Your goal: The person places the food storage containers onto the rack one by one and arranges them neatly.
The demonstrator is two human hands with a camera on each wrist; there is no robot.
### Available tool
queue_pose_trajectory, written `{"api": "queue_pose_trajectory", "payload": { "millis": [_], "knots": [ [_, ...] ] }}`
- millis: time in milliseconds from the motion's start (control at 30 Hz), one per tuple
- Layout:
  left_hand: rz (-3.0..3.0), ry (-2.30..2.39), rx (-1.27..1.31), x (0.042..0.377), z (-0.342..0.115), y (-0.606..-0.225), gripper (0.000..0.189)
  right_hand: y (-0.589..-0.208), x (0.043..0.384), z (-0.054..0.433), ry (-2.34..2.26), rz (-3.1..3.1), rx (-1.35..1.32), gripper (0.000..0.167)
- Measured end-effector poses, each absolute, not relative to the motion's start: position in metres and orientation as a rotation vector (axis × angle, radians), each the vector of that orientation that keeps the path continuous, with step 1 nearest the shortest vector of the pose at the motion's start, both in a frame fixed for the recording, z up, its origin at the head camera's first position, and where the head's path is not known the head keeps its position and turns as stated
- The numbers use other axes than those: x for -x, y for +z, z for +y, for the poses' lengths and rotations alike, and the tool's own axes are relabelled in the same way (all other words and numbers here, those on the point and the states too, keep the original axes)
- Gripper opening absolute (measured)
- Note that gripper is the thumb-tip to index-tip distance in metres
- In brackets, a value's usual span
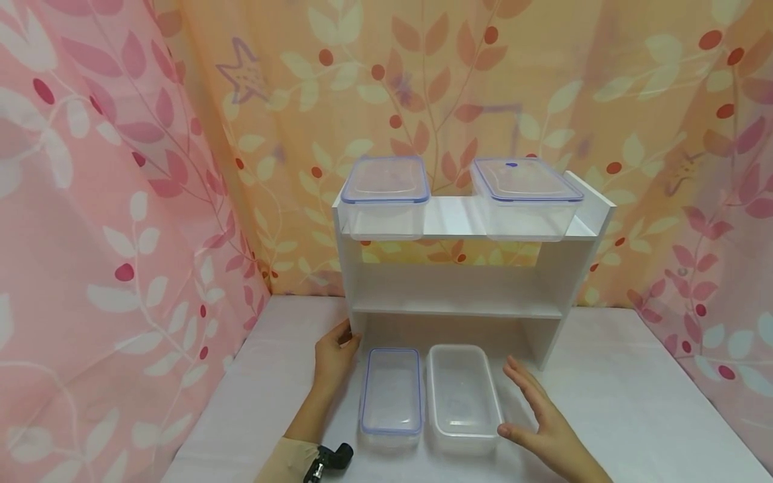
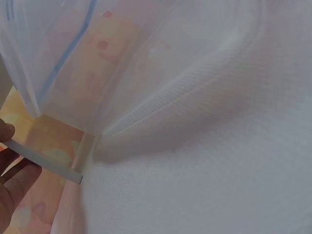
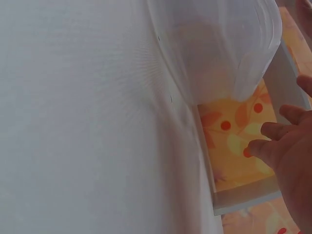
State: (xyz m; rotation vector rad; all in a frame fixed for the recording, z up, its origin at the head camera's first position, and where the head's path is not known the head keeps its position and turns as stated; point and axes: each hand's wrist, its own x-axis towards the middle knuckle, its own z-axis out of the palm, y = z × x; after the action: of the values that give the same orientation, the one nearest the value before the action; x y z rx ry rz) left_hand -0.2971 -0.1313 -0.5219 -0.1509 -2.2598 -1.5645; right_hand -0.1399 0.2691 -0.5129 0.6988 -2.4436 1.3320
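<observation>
A white two-tier shelf (image 1: pixel 455 288) stands on the table. My left hand (image 1: pixel 332 359) grips the lower front edge of its left side panel, the thumb on one face and the fingers on the other; the left wrist view shows this hand (image 2: pixel 17 178) on the thin panel. In front of the shelf lie a clear food container with a blue-rimmed lid (image 1: pixel 391 392) and, on its right, one with a whitish rim (image 1: pixel 464 396); whether that one is lidded I cannot tell. Beside it, fingers spread, is my right hand (image 1: pixel 546 429), its thumb close to the container's right wall.
On the shelf's top board sit two clear containers with blue-rimmed lids, one at the left (image 1: pixel 386 181) and one at the right (image 1: pixel 528 181), both jutting over the front edge. A white cloth covers the table (image 1: pixel 628 402). Patterned curtains (image 1: pixel 435 80) hang behind and at both sides.
</observation>
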Motion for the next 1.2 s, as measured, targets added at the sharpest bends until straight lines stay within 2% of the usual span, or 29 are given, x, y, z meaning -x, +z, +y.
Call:
{"api": "queue_pose_trajectory", "payload": {
  "millis": [733,1200],
  "knots": [
    [-2.267,-1.566,0.124,0.297,-0.130,-0.523,0.042,-0.532,0.145,0.264,1.389,-2.461,-0.826,0.114],
    [-2.272,-1.569,0.127,0.297,-0.131,-0.523,0.043,-0.532,0.143,0.260,1.304,-2.552,-0.829,0.119]
  ]
}}
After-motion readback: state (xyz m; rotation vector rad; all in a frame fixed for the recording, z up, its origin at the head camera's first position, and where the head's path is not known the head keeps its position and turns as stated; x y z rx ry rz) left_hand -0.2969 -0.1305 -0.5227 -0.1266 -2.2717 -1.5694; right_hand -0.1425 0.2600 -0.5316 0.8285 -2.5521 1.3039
